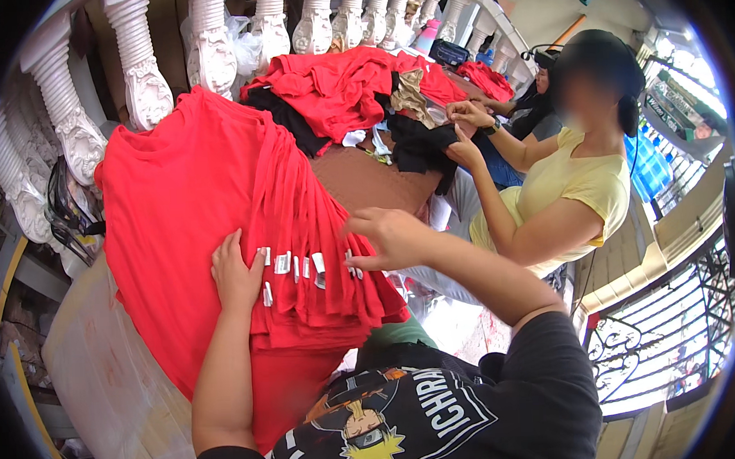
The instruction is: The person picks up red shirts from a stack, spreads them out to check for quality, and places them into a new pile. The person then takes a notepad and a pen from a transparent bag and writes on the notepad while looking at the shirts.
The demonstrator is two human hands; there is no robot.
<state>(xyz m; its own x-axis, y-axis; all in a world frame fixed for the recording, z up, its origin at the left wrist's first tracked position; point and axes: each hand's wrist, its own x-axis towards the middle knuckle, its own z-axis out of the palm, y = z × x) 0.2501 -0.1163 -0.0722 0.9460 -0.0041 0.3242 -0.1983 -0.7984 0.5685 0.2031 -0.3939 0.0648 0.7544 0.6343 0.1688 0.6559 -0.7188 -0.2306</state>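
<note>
Head view, step at red garments [181, 184]: wearer is seemingly working the layered pile at its tagged right part, L hand steadying, R hand attending to the edges; a judgement only

Head view, next move at white tags [283, 263]: prob calling for R fingers to be singling out one layer w/o dragging its neighbours, L palm keeping the rest flat; layers are lying close, so two coming up tog is looking like the main risk

L hand [239, 276]: lying palm down on the red cloth, just left of the tags; fingers are spreading apart & pointing far, gripping nothing that's showing; forearm is running up from the near edge, approx straight

R hand [391, 235]: hovering over or touching the pile's right edge, can't tell which; fingers are sitting half curled, a gap showing betw fingers & thumb, nothing seen held; forearm is slanting in from the near right, elbow bending, black sleeve [546, 365] covering the upper arm

Red garments, place: lying left & centre in overlapping layers, edges fanning toward the right, near part hanging down by the wearer's body

Brown surface [370, 184]: showing beyond the pile, bearing a far heap of red cloth [328, 88] w/ black & tan pcs mixed in

Co-worker [558, 176]: sitting at the right in a yellow top, both hands up near black cloth [417, 145], well apart from the wearer's hands

White balusters [212, 47]: standing in a row along the far side
</note>
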